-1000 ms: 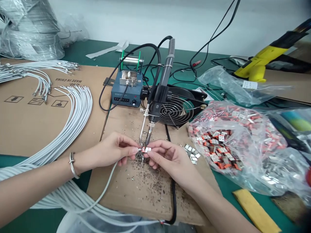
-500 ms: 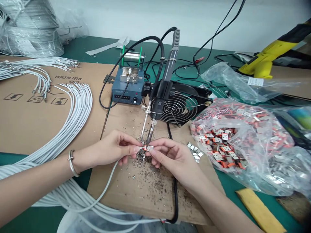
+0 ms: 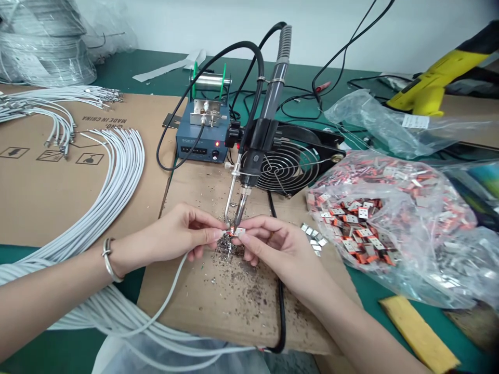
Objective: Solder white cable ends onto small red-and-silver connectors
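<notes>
My left hand (image 3: 195, 234) pinches the end of a white cable (image 3: 175, 283), which trails down to the lower left. Between finger and thumb, my right hand (image 3: 275, 246) grips a small USB connector (image 3: 238, 231) with a metal shell and an orange-red part. Cable end and connector meet under the tip of a soldering iron (image 3: 240, 208), held upright and tilted in a stand. A thin metal solder feed tube (image 3: 230, 200) comes down beside the tip. The fingers partly hide the joint.
Behind stands a blue solder feeder (image 3: 200, 143) with a solder spool (image 3: 210, 79) and a fan (image 3: 288, 169). At right lies a bag of orange connectors (image 3: 362, 228), near loose metal shells (image 3: 314, 236) and a yellow sponge (image 3: 417, 330). White cables (image 3: 125, 182) bundle at left.
The camera view has shifted slightly. Both hands keep their grips at the iron's tip. The red light on the feeder looks brighter.
</notes>
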Action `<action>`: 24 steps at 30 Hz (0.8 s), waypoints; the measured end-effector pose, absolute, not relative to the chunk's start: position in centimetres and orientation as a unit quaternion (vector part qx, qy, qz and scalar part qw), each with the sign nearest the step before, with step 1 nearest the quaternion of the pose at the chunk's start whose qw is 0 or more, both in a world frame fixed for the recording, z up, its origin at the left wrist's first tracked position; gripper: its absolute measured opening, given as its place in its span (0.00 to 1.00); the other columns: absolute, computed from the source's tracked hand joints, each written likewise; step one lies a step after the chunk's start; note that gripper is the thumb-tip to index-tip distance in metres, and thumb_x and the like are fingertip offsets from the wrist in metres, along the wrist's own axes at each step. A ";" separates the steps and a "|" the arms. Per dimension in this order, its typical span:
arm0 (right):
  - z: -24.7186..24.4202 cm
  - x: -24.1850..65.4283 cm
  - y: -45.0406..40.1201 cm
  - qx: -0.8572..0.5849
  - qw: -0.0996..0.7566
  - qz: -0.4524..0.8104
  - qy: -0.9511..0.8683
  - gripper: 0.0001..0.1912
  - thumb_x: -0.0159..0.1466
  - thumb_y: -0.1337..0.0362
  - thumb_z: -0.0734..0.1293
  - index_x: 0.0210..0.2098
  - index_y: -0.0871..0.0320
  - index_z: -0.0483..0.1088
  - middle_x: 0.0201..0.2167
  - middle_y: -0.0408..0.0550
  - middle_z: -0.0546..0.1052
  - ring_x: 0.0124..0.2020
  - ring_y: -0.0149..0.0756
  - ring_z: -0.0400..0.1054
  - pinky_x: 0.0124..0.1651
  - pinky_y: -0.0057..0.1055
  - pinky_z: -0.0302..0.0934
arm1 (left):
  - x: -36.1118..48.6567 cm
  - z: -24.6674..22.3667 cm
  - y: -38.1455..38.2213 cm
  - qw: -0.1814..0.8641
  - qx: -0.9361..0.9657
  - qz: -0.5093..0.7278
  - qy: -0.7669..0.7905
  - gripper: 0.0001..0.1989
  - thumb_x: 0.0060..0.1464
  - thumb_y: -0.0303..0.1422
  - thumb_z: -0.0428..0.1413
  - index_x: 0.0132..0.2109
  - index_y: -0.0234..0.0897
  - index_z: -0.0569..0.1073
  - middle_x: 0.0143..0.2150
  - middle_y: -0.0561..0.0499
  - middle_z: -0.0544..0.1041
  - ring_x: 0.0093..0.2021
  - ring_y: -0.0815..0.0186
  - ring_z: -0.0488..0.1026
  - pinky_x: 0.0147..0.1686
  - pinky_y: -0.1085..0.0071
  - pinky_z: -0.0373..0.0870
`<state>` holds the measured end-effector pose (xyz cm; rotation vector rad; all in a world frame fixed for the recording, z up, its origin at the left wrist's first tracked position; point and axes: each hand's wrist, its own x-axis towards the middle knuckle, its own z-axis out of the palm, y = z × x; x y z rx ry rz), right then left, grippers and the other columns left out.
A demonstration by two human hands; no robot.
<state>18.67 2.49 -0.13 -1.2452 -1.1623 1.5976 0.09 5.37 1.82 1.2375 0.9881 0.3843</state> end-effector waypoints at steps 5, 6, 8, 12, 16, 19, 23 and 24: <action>0.1 18.6 2.4 -0.490 0.396 0.626 -0.459 0.08 0.51 0.63 0.71 0.29 0.59 0.71 0.21 0.43 0.75 0.17 0.25 0.62 0.19 0.21 0.58 | 0.2 2.0 5.3 0.686 0.549 0.177 0.443 0.08 0.50 0.31 0.56 0.35 0.31 0.75 0.23 0.55 0.69 0.17 0.76 0.63 0.16 0.80 0.61; 0.2 18.7 2.4 -0.491 0.397 0.624 -0.461 0.08 0.51 0.62 0.71 0.29 0.59 0.71 0.21 0.44 0.75 0.17 0.25 0.62 0.19 0.21 0.58 | 0.1 2.0 5.3 0.688 0.548 0.177 0.441 0.08 0.50 0.32 0.56 0.35 0.31 0.75 0.23 0.55 0.69 0.17 0.76 0.63 0.16 0.80 0.61; 0.2 18.7 2.4 -0.495 0.396 0.620 -0.463 0.08 0.51 0.62 0.71 0.29 0.59 0.71 0.20 0.44 0.75 0.16 0.25 0.61 0.18 0.21 0.58 | 0.1 1.9 5.2 0.688 0.547 0.178 0.442 0.08 0.50 0.32 0.56 0.35 0.31 0.75 0.23 0.55 0.69 0.17 0.76 0.63 0.16 0.80 0.61; 0.0 18.6 2.4 -0.500 0.390 0.620 -0.462 0.08 0.50 0.64 0.71 0.29 0.59 0.71 0.21 0.43 0.75 0.16 0.24 0.61 0.18 0.21 0.57 | 0.1 1.7 5.1 0.688 0.541 0.177 0.451 0.08 0.49 0.31 0.56 0.36 0.31 0.75 0.22 0.56 0.69 0.17 0.76 0.63 0.16 0.79 0.61; -0.2 18.5 2.4 -0.505 0.394 0.605 -0.473 0.08 0.49 0.64 0.71 0.28 0.58 0.71 0.19 0.42 0.73 0.16 0.25 0.61 0.18 0.22 0.58 | 0.1 1.6 5.1 0.692 0.536 0.175 0.450 0.08 0.49 0.31 0.56 0.36 0.31 0.75 0.22 0.56 0.68 0.17 0.76 0.63 0.15 0.79 0.61; -0.3 18.3 2.3 -0.504 0.404 0.583 -0.494 0.09 0.48 0.65 0.71 0.28 0.58 0.71 0.20 0.43 0.73 0.18 0.26 0.63 0.19 0.23 0.58 | 0.2 1.6 5.1 0.695 0.536 0.177 0.446 0.08 0.49 0.32 0.56 0.37 0.31 0.74 0.22 0.56 0.68 0.17 0.76 0.62 0.15 0.79 0.61; -0.6 17.9 2.3 -0.522 0.410 0.538 -0.519 0.07 0.49 0.64 0.71 0.26 0.59 0.70 0.18 0.43 0.72 0.17 0.26 0.62 0.18 0.23 0.57 | 0.2 1.6 5.0 0.697 0.540 0.172 0.439 0.08 0.50 0.32 0.55 0.36 0.31 0.74 0.21 0.57 0.68 0.17 0.76 0.62 0.15 0.79 0.61; -0.7 17.9 2.3 -0.527 0.409 0.532 -0.522 0.07 0.50 0.64 0.70 0.26 0.59 0.70 0.18 0.42 0.71 0.17 0.26 0.61 0.18 0.23 0.57 | 0.2 1.6 5.0 0.697 0.538 0.171 0.442 0.08 0.50 0.32 0.55 0.36 0.31 0.74 0.21 0.56 0.68 0.17 0.76 0.62 0.15 0.79 0.61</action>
